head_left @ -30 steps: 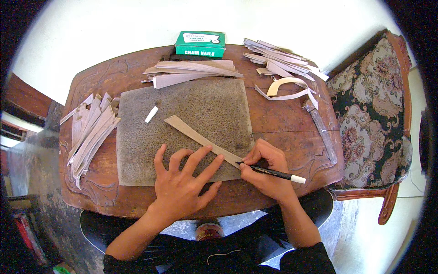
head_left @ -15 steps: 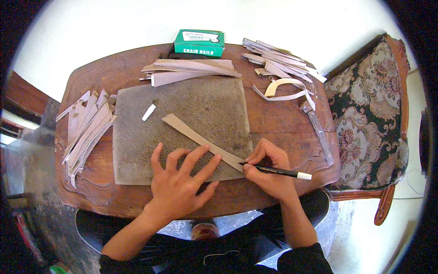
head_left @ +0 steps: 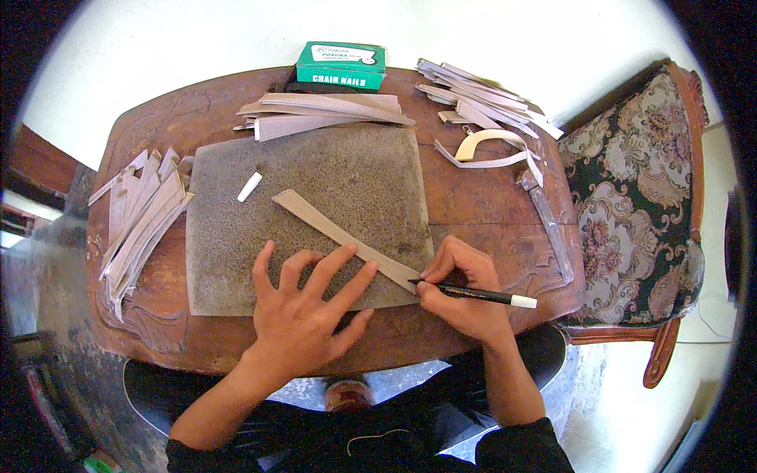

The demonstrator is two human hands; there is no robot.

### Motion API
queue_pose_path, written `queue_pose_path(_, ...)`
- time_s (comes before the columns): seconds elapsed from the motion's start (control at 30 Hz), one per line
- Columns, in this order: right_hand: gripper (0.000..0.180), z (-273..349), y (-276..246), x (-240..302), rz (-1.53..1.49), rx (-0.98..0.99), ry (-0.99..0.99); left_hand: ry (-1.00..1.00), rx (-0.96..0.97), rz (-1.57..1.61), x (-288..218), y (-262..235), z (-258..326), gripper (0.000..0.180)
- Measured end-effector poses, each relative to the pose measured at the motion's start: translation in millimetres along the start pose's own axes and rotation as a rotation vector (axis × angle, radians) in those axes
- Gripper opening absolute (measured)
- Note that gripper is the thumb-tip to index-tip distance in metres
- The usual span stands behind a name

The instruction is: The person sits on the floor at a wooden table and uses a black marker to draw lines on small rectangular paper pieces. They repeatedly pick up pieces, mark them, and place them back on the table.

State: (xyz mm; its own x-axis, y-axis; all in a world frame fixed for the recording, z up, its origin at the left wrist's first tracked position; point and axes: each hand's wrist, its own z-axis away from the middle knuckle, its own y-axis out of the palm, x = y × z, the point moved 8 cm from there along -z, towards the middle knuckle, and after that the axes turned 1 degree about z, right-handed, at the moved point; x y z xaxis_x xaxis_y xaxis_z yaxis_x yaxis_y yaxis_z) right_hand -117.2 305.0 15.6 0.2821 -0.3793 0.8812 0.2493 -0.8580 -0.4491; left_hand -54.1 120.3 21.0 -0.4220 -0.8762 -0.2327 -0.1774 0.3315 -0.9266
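Note:
A curved beige strip, like leather or card, lies slantwise on a worn grey-brown mat. My left hand rests with fingers spread, its index and middle fingertips at the strip's lower edge. In my right hand a black marker pen is pinched, its tip touching the strip near its right end and its white end pointing right. Part of that end is hidden by my right fingers. A small white pen cap lies on the mat, left of the strip's upper end.
Piles of similar strips lie on the carved wooden table: a left pile, a far pile and a far right pile. A green box stands at the back. A knife-like tool lies right, near a floral chair.
The view has shifted a little, so the table and the things on it appear slightly farther left and up. Both hands keep nearly the same pose, with the pen tip still on the strip.

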Motion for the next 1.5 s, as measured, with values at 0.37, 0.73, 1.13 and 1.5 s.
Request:
queue_pose_path(0.37, 0.02, -1.4, 1.0, 2.4, 0.047, 0.03, 0.0, -0.005, 0.01, 0.002, 0.3, -0.3, -0.1, 0.063)
queue_pose_path(0.73, 0.022, -1.3, 1.1, 0.7, 0.023, 0.011, -0.005, -0.009, 0.019, 0.001, 0.9, 1.6, -0.1, 0.062)
queue_pose_path(1.13, 0.024, 9.2, -13.5, -9.2, -0.429, -0.129, 0.35, 0.013, -0.027, -0.011, 0.0, -2.9, 1.2, 0.054)
queue_pose_path(1.5, 0.015, -0.4, -31.0, 53.9, -0.206, 0.067, 0.193, -0.073, -0.184, 0.184, 30.6, -34.6, -0.9, 0.049)
